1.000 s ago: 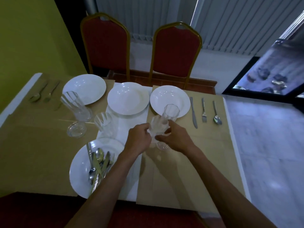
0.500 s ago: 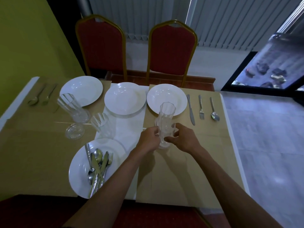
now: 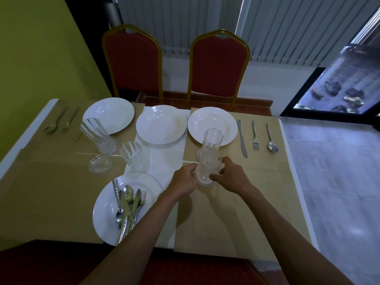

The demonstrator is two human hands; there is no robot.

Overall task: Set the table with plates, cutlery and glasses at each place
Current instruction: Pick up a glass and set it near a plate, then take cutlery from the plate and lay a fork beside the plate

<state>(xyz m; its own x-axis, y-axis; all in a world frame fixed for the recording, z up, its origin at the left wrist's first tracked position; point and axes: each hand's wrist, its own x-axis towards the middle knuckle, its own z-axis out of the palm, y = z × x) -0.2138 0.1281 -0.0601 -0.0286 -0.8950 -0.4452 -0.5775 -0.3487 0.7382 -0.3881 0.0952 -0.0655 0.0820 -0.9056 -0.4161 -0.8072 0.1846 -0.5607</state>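
My left hand [image 3: 185, 182] and my right hand [image 3: 232, 177] both grip the lower part of a tall clear glass [image 3: 210, 149], held upright just in front of the far right white plate [image 3: 212, 125]. A knife [image 3: 242, 138], fork [image 3: 255, 135] and spoon [image 3: 271, 138] lie to the right of that plate. Two more white plates [image 3: 161, 124] [image 3: 109, 115] stand along the far side. The near plate [image 3: 107, 210] carries a pile of cutlery [image 3: 127, 206]. A tall glass [image 3: 98, 135] and a short glass [image 3: 132, 156] stand on the left.
A glass coaster [image 3: 100, 164] lies near the tall left glass. A spoon [image 3: 53, 123] and fork [image 3: 70, 120] lie at the far left. Two red chairs [image 3: 131, 60] [image 3: 218, 62] stand behind the table [image 3: 51, 192]. The tiled floor [image 3: 337, 171] is to the right.
The glass in my hands has gone from tilted to upright, and both hands have slid lower on it. The view has shifted slightly.
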